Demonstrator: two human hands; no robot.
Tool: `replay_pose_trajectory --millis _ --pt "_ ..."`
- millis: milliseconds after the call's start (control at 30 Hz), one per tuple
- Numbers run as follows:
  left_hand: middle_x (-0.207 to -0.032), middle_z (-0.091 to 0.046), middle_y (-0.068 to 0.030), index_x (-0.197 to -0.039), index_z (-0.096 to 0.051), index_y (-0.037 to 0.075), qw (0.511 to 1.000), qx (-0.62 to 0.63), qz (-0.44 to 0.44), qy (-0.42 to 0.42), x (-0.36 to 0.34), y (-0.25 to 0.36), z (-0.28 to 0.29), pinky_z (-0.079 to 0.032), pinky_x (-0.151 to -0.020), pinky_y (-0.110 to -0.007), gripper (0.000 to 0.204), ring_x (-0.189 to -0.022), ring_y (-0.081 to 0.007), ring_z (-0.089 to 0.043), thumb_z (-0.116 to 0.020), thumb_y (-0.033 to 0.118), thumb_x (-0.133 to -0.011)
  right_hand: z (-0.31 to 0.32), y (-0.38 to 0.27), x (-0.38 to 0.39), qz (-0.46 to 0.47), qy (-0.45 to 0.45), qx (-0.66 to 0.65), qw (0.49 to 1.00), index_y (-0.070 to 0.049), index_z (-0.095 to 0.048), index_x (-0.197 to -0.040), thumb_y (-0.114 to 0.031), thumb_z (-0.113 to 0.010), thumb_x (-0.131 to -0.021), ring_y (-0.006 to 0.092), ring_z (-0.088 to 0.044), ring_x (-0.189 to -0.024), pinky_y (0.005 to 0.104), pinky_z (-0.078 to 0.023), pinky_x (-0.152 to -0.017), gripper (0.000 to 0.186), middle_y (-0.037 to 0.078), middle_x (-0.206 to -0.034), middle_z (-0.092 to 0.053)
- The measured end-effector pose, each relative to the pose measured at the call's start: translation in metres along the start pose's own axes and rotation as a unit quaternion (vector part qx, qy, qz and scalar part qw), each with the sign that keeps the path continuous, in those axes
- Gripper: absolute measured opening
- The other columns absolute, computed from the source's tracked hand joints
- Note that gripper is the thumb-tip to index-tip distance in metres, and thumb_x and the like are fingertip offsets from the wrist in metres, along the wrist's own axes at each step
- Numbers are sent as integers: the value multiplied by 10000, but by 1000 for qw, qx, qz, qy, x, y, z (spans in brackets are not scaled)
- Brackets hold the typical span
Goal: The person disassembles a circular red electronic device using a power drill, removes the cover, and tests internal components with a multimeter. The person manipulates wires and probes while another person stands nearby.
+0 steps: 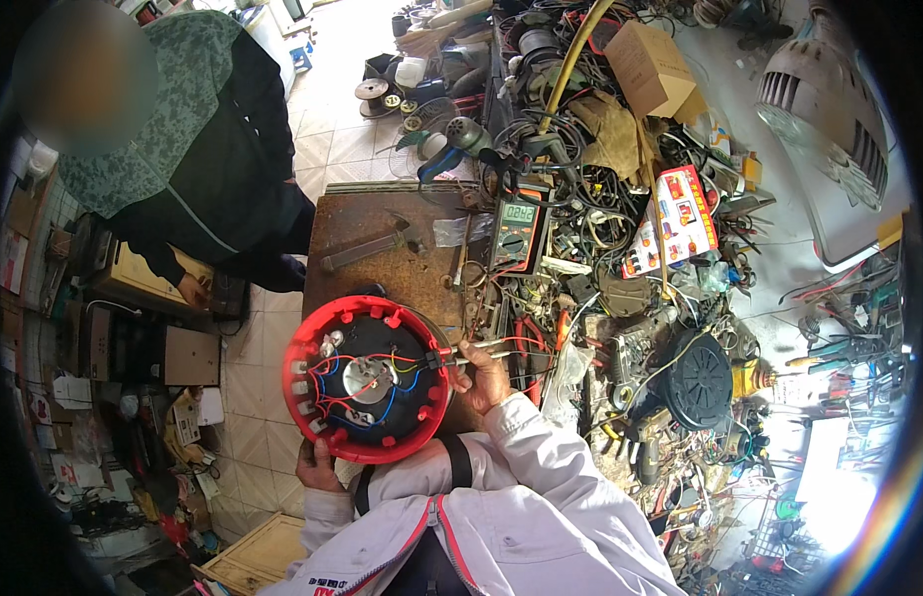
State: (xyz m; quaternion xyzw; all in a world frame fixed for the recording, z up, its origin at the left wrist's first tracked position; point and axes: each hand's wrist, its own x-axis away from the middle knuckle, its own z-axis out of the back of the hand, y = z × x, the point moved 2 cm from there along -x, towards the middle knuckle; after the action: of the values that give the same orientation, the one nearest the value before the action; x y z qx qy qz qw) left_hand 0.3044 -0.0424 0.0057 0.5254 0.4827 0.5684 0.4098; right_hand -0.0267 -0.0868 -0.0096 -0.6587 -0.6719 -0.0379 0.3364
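Note:
A round red plastic housing (294, 392) with a black inside and a silvery round part (370, 379) at its middle lies open over my lap, by the bench corner. Red and blue wires run across it to small white parts along its left rim. My left hand (320, 467) grips the housing's lower left rim, its fingers partly hidden beneath. At the right rim, my right hand (488, 381) is closed around test probes (479, 352), their tips against or close to the housing's side. Red and black leads trail from them towards a multimeter (522, 227) with a lit display.
A hammer (367, 248) lies on the brown wooden bench (357, 214). Tools, cables and parts crowd the right side, around a black round cover (696, 377) and a cardboard box (652, 68). Another person (203, 149) stands at the far left, beside shelves and cabinets.

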Motion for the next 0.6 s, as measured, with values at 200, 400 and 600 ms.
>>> replay_pose_trajectory --millis 200,400,600 --pt "-1158 -646 -136 -1241 -571 -34 993 -66 -66 70 3 -2 1 -499 -916 -352 358 -1037 -218 -614 -615 169 -949 2 2 -2 -4 -12 -9 1000 -33 -568 -855 -197 -647 -917 125 -441 -387 257 -344 -377 192 65 -607 -555" --pt "-1190 -640 -147 -1283 -554 -28 987 -115 -84 68 1 -2 4 -494 -939 -359 397 -1077 -220 -608 -647 119 -926 -1 -1 0 -2 -10 -7 1000 -31 -575 -866 -197 -645 -917 125 -447 -387 255 -352 -378 188 66 -606 -557" --pt "-1187 -643 -143 -1280 -557 -31 991 -83 -80 69 0 -8 2 -492 -940 -355 401 -1071 -222 -611 -646 139 -928 1 -3 0 4 -11 2 1000 -28 -583 -874 -201 -638 -916 120 -436 -389 258 -349 -385 187 66 -620 -567"
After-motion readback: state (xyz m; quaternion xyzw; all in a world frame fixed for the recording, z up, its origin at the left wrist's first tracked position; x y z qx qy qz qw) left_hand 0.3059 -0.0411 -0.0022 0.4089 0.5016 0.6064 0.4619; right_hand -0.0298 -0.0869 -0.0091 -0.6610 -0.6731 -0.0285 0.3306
